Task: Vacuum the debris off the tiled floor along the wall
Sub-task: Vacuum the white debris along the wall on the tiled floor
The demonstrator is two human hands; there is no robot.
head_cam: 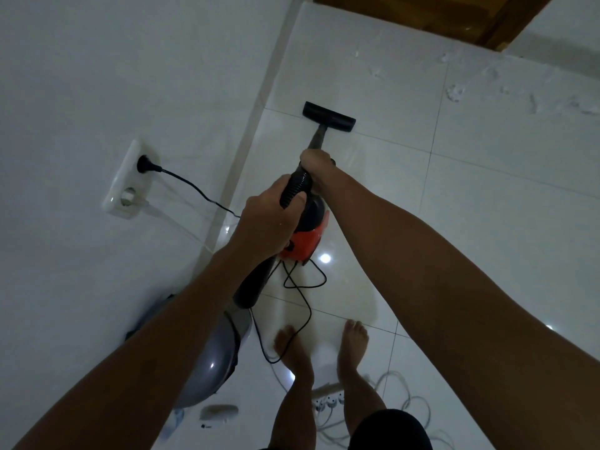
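A red and black vacuum cleaner (300, 245) hangs over the white tiled floor (454, 196). My left hand (269, 219) grips its ribbed black hose (297, 185). My right hand (316, 160) grips the tube just above the black floor nozzle (328, 117), which rests flat on the tiles near the wall's skirting (256, 115). White bits of debris (454, 92) lie scattered on the floor at the far right, apart from the nozzle.
The black power cord (194, 190) runs from a plug (144, 164) in a white wall socket to the vacuum and loops past my bare feet (292, 345). A grey rounded object (214, 358) stands by the wall. A white extension strip (328, 402) and cable lie behind my feet. A wooden door (422, 14) is at the far end.
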